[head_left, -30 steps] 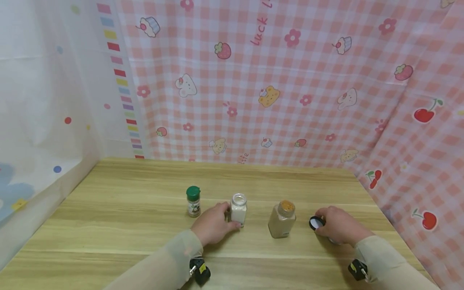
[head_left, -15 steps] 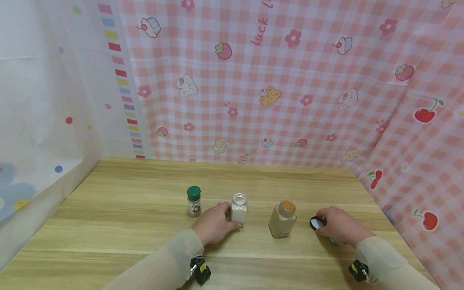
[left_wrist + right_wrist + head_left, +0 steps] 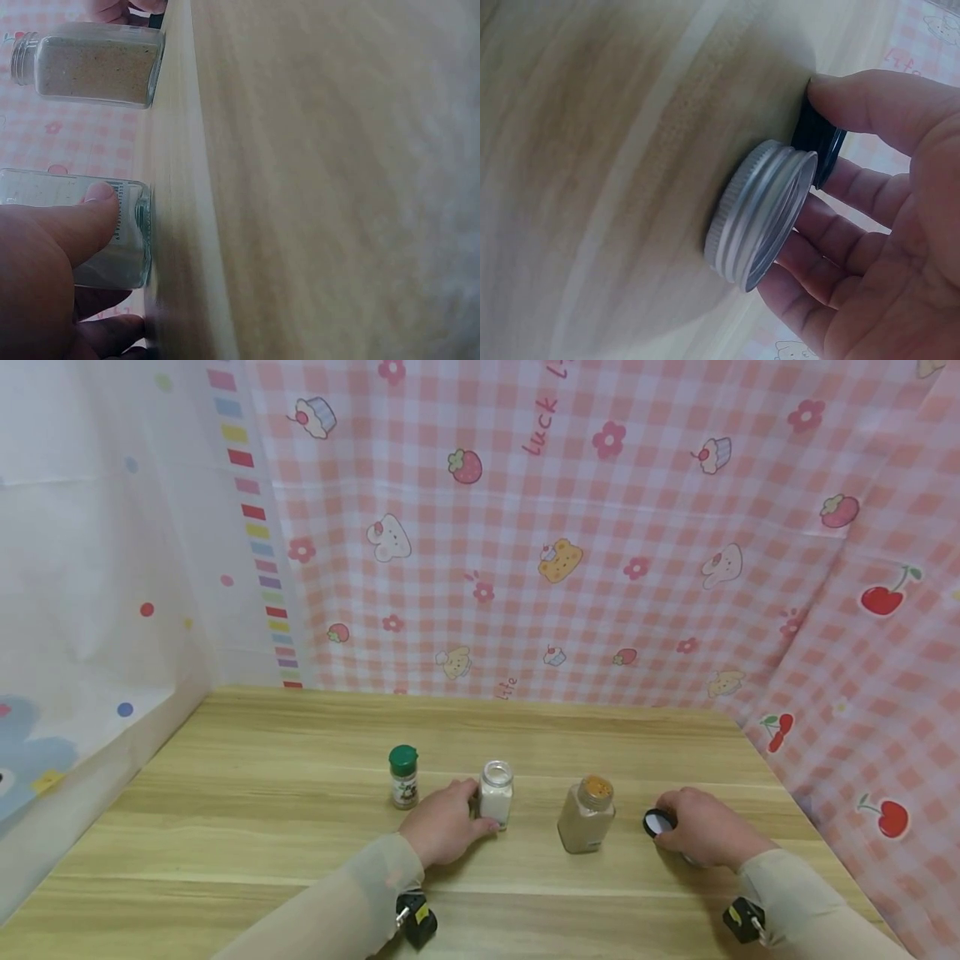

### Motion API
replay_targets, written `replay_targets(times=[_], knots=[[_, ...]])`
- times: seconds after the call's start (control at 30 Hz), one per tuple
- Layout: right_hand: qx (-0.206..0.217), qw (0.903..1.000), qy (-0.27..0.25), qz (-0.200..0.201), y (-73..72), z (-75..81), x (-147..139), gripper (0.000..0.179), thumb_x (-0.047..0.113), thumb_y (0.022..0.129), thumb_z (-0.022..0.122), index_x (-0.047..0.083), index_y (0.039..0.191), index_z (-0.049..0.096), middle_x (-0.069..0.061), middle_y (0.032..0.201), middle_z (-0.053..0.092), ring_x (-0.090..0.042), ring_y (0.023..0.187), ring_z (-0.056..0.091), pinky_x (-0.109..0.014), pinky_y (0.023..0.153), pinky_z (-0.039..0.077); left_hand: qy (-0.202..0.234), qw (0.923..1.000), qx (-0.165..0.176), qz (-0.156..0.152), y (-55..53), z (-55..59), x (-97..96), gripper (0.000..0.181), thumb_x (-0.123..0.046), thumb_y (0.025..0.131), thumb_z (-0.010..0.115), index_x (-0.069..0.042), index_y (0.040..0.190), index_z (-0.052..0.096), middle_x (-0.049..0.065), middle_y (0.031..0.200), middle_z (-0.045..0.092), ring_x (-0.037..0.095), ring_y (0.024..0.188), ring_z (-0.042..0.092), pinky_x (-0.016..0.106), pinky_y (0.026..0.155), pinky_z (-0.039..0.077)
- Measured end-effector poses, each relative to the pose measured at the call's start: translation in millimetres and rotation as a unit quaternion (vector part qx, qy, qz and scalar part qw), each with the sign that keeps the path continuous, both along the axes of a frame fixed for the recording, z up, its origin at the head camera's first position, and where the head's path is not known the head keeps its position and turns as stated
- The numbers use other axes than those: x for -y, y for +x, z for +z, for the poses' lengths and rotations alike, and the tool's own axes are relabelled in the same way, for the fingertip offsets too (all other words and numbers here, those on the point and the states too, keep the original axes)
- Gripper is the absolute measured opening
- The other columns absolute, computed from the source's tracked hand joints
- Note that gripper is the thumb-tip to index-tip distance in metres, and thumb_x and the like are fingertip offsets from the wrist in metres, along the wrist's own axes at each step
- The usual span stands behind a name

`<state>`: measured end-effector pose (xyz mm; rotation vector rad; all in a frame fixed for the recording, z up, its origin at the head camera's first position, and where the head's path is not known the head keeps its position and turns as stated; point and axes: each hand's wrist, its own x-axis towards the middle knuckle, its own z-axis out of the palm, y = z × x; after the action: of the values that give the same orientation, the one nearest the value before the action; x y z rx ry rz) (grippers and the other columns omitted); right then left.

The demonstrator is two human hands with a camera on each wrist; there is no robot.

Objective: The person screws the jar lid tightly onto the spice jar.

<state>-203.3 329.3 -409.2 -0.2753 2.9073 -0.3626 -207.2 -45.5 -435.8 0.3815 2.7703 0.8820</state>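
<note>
My left hand [image 3: 446,824] grips a small clear jar [image 3: 497,802] of white powder, thumb on one side and fingers on the other. The jar stands upright on the table, its mouth uncovered. In the right wrist view, my right hand [image 3: 907,187] pinches a black lid [image 3: 821,139] between thumb and forefinger, low at the tabletop. A silver screw lid [image 3: 757,217] lies on the table beside it, next to the other fingers. Between the hands stands a larger uncapped glass jar [image 3: 585,822] of brown powder, orange at its mouth; neither hand touches it.
A small spice shaker [image 3: 403,787] with a green cap stands upright behind my left hand. All these things rest on a wood-grain table [image 3: 300,752]. Patterned cloth [image 3: 510,510] hangs behind the table and along both sides.
</note>
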Motion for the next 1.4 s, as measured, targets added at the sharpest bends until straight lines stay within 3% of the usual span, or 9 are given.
replay_targets(times=[0.27, 0.73, 1.4], knots=[[-0.005, 0.9998, -0.009, -0.017, 1.1, 2.7, 0.0, 0.036, 0.02, 0.085, 0.084, 0.003, 0.114, 0.07, -0.005, 0.1, 0.072, -0.019, 0.09, 0.064, -0.046, 0.085, 0.058, -0.004, 1.0, -0.002, 0.0, 0.4, 1.0, -0.6, 0.07, -0.048, 0.095, 0.075, -0.008, 0.149, 0.054, 0.019, 0.15, 0.06, 0.043, 0.136, 0.059, 0.059, 0.115, 0.046], [-0.036, 0.998, -0.024, -0.045, -4.2, 23.3, 5.6, 0.041, 0.023, 0.09, 0.081, -0.003, 0.117, 0.064, -0.015, 0.103, 0.072, -0.025, 0.09, 0.067, -0.048, 0.08, 0.06, -0.007, 1.0, -0.002, 0.002, 0.0, -0.4, -1.2, 0.072, -0.049, 0.096, 0.075, -0.008, 0.15, 0.053, 0.018, 0.15, 0.06, 0.041, 0.136, 0.059, 0.058, 0.115, 0.047], [-0.075, 0.9959, -0.031, -0.038, -11.6, 47.7, 24.7, 0.041, 0.023, 0.091, 0.077, -0.003, 0.119, 0.065, -0.015, 0.105, 0.072, -0.025, 0.089, 0.065, -0.049, 0.082, 0.058, -0.01, 1.0, -0.002, -0.001, 0.5, 1.6, -1.4, 0.07, -0.048, 0.095, 0.075, -0.008, 0.149, 0.054, 0.018, 0.147, 0.061, 0.041, 0.133, 0.061, 0.058, 0.113, 0.048]])
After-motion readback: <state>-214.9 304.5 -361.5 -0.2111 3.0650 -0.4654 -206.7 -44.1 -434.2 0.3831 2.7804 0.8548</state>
